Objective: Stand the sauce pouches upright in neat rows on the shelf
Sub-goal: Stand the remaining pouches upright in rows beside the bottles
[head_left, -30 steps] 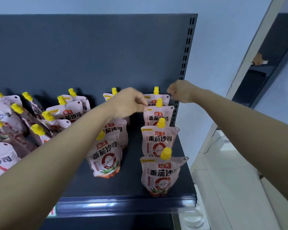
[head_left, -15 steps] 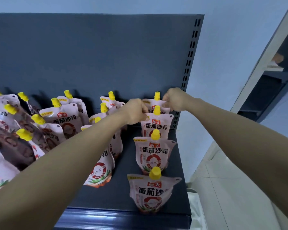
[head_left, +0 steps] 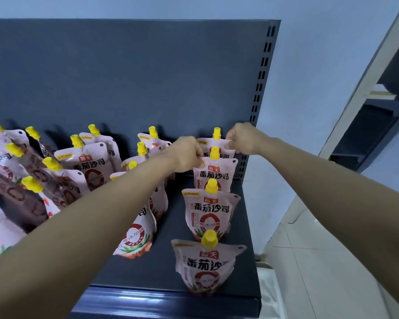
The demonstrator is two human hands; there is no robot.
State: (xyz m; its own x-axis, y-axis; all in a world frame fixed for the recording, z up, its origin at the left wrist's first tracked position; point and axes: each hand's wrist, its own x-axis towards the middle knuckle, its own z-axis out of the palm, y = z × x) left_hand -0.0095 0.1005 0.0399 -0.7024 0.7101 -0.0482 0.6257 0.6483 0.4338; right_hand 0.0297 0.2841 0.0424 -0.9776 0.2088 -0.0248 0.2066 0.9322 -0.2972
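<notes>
Since half a second ago both hands have barely shifted; the view has dipped slightly, so the shelf's (head_left: pixel 171 268) front lip shows more fully. Left hand (head_left: pixel 186 155) and right hand (head_left: pixel 242 139) stay at the back of the right-hand row.

Right hand: fingers pinched closed on the top right corner of the rear pouch (head_left: pixel 213 145), which stands against the back panel (head_left: pixel 124 77). Grip narrow, holding the pouch edge.

Left hand: fingers curled at the top left corners of the rear pouch and the second pouch (head_left: pixel 213 174). Thumb lies on the second pouch's upper left corner. Grip closed; which of the two pouches it actually holds I cannot tell.

Right-hand row: four pouches, one behind another, all upright, yellow caps up, labels facing the front. Third pouch (head_left: pixel 209 212) stands just ahead of the second; front pouch (head_left: pixel 206 265) sits near the shelf lip. The row runs close to the shelf's right edge, beside the slotted upright (head_left: pixel 262 74).

Next row to the left: partly hidden under the left forearm. One pouch (head_left: pixel 136 236) there leans left, not square to the row. Two more caps show behind it.

Far left: a loose cluster of pouches (head_left: pixel 32 176), tilted and overlapping, several leaning on each other, caps pointing different ways. One upright pouch (head_left: pixel 90 166) faces front among them.

Pale tiled floor (head_left: pixel 320 261) shows at right, below the shelf.
</notes>
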